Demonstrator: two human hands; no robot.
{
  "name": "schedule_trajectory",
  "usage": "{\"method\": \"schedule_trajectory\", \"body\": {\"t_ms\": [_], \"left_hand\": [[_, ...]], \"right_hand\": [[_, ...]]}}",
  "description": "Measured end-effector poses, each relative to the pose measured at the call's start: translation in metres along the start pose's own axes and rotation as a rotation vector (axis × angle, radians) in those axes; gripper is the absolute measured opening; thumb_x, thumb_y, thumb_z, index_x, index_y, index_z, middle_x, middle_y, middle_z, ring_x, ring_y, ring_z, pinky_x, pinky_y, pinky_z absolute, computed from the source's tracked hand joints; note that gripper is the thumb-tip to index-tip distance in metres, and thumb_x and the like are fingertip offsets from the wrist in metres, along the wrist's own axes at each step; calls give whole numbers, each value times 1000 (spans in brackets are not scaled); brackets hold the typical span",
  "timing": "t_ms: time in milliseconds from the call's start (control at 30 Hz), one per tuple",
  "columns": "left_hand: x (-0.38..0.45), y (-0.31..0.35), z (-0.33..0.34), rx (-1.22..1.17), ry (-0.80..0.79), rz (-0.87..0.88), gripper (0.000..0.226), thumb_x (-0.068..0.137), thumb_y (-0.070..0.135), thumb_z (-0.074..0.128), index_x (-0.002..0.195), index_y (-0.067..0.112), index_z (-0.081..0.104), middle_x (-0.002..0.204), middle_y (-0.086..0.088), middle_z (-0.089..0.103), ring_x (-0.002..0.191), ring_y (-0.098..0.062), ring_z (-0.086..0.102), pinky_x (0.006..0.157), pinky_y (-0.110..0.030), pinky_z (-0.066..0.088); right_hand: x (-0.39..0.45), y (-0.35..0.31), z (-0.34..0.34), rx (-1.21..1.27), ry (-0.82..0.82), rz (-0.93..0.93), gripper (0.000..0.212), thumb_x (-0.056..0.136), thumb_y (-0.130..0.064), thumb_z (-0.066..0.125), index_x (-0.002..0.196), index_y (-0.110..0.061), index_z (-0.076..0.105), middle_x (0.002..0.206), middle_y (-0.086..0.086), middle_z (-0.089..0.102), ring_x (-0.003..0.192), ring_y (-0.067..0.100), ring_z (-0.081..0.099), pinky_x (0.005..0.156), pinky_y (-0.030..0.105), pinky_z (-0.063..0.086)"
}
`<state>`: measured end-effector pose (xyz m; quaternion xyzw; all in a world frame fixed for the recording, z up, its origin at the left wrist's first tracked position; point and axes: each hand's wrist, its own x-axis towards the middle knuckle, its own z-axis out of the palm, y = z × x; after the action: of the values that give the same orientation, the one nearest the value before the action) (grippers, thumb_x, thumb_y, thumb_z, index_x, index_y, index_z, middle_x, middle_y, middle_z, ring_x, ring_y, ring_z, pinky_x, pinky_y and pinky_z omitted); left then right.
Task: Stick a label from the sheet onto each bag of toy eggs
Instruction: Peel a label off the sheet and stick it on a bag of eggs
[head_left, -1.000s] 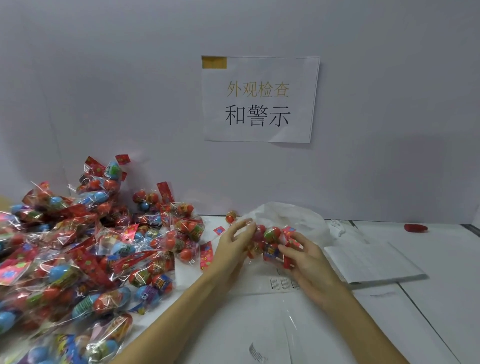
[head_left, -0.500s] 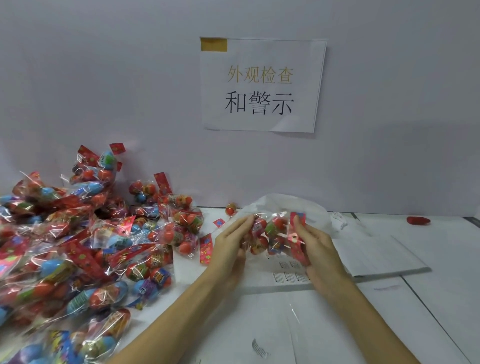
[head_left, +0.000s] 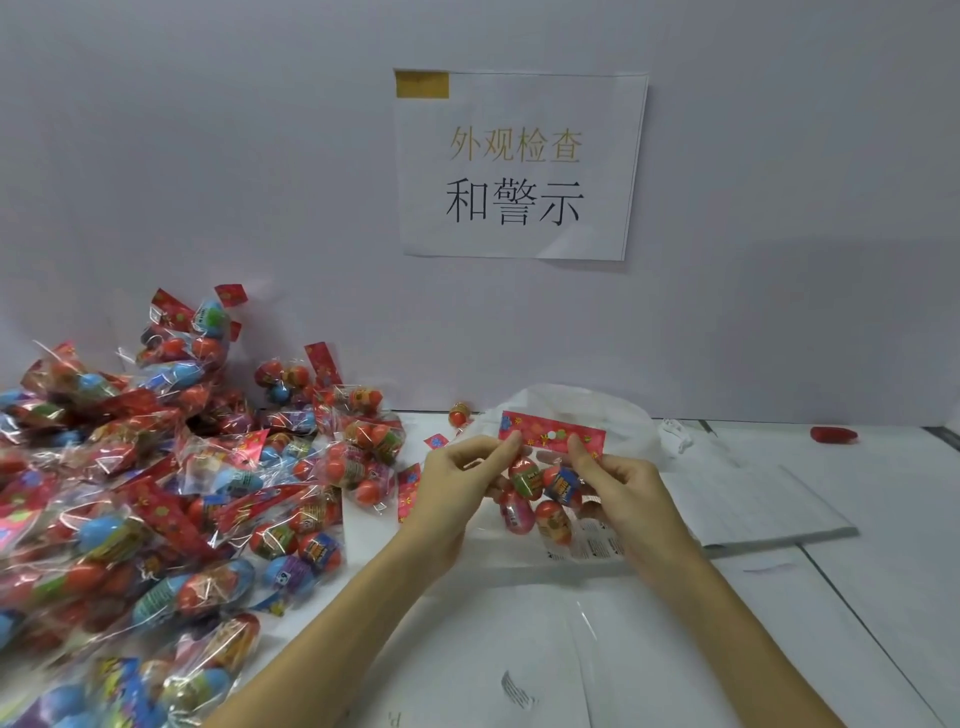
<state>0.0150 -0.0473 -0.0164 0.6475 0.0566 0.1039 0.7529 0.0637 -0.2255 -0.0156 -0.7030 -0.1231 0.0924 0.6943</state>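
Observation:
A clear bag of toy eggs (head_left: 540, 499) hangs upright in front of me, its red flowered header card (head_left: 551, 434) on top. My left hand (head_left: 462, 483) pinches the header's left end. My right hand (head_left: 618, 488) pinches it near the middle-right. The eggs inside are red, green and blue. Under the bag lies a sheet of white labels (head_left: 597, 545) with small black print, partly hidden by my right hand.
A big heap of bagged toy eggs (head_left: 156, 493) fills the left of the white table. A loose egg (head_left: 460, 414) and a white plastic bag (head_left: 623, 410) lie by the wall. Stacked paper sheets (head_left: 753, 509) sit at right, a red item (head_left: 834, 434) far right.
Both hands have turned the bag upright and shifted from its sides to the header card, which now stands flat across the top.

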Motion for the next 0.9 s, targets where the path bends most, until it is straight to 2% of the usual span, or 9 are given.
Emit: {"method": "schedule_trajectory", "body": {"t_ms": [200,367,433,533,600,667,733,833,900], "left_hand": [[-1,4,-6,-72,298,121,27,88,45,77,83,19,82,81,-7,75,64,-10,60,63,-21,52],[-7,9,3,-55,138,161,44,91,57,69,94,16,84,92,-10,80,86,-23,77,75,-26,60],[-9,11,7,-91,63,140,44,97,55,64,101,15,82,94,-14,79,86,-28,77,76,-31,61],[-6,9,2,148,222,282,18,92,42,77,106,30,78,93,-3,74,77,-14,72,72,-25,58],[-4,6,-2,242,277,218,44,84,51,82,122,33,70,111,5,69,89,-1,66,78,-18,55],[-4,9,-4,103,100,14,63,82,62,80,129,21,69,119,-7,73,101,-7,70,94,-28,56],[-4,10,-7,-64,-63,-84,50,91,49,77,118,6,76,115,-22,74,98,-25,72,95,-41,56],[-1,11,-11,-218,26,-109,40,86,30,81,112,1,77,106,-16,77,91,-26,70,73,-31,56],[-1,10,-12,-245,96,-92,30,85,27,83,106,7,80,103,-13,78,92,-24,70,76,-31,52]], "right_hand": [[-1,7,7,-188,251,-269,20,94,-27,75,112,-20,69,90,-1,75,78,16,74,58,26,59],[-6,10,26,1,-114,-184,38,95,-42,62,122,-16,72,109,5,79,104,25,75,87,37,63],[-6,9,29,-5,-84,-203,25,98,-29,68,119,-17,73,103,7,79,97,28,77,83,34,63],[-4,7,21,63,-68,-152,22,102,-20,66,122,-13,72,101,10,80,92,32,78,72,31,60],[-6,3,17,65,-109,-116,25,99,-25,70,123,-15,70,99,12,80,90,36,78,67,32,55],[-8,0,17,73,-158,-124,27,96,-32,74,118,-17,72,95,15,80,84,36,78,61,28,53],[-10,-2,18,111,-180,-116,35,95,-46,71,113,-16,75,93,18,79,79,33,77,59,26,54],[-9,-5,18,187,-169,-20,53,96,-55,54,106,-8,77,93,22,78,83,34,76,60,27,55],[-8,-2,20,153,-191,-4,53,101,-49,45,110,-6,75,98,22,79,92,37,77,66,31,58]]}}
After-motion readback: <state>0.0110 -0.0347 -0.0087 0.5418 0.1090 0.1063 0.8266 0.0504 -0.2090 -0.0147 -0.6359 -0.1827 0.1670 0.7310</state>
